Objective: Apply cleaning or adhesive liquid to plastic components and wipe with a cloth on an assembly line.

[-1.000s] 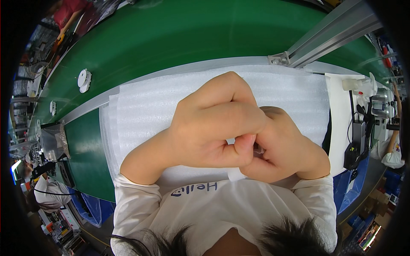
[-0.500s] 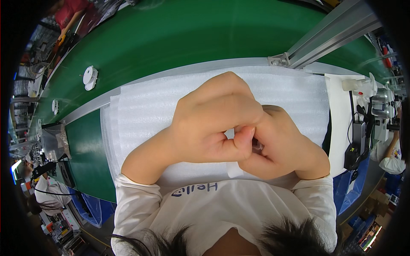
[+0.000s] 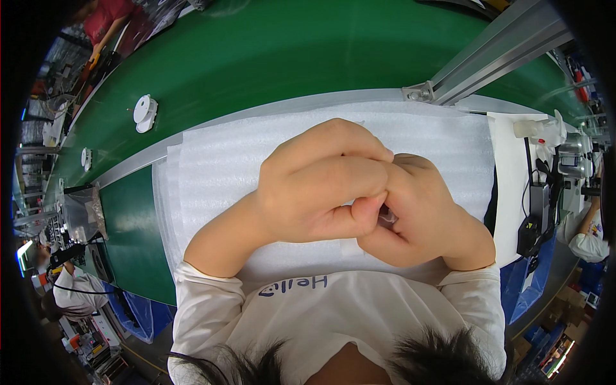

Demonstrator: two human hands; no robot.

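Head view, looking straight down: both hands meet over a white foam sheet (image 3: 212,160) that covers the near part of the worktop (image 3: 131,231). The left hand (image 3: 317,183) lies partly over the right hand (image 3: 417,215), its fingers curled and its thumb pressed against the right fingers. Between the two hands, just right of the left thumb tip, a small pale, translucent piece (image 3: 387,217) is pinched; both grips are closed on it, and its kind cannot be told because the fingers hide most of it. The piece sits above the near middle of the foam sheet, not resting on it as far as can be seen. Beyond the foam sheet runs a green conveyor belt (image 3: 269,58), bearing a round white part (image 3: 145,113) off the sheet's far left corner and a smaller white part (image 3: 85,156) farther left. A grey metal rail (image 3: 487,54) slants away from the sheet's far right corner. To the right of the sheet lie a white pad (image 3: 507,192) with black cables and a small black device (image 3: 529,228). Nearest the camera, below the sheet, the person's white shirt (image 3: 333,321) fills the lower frame.
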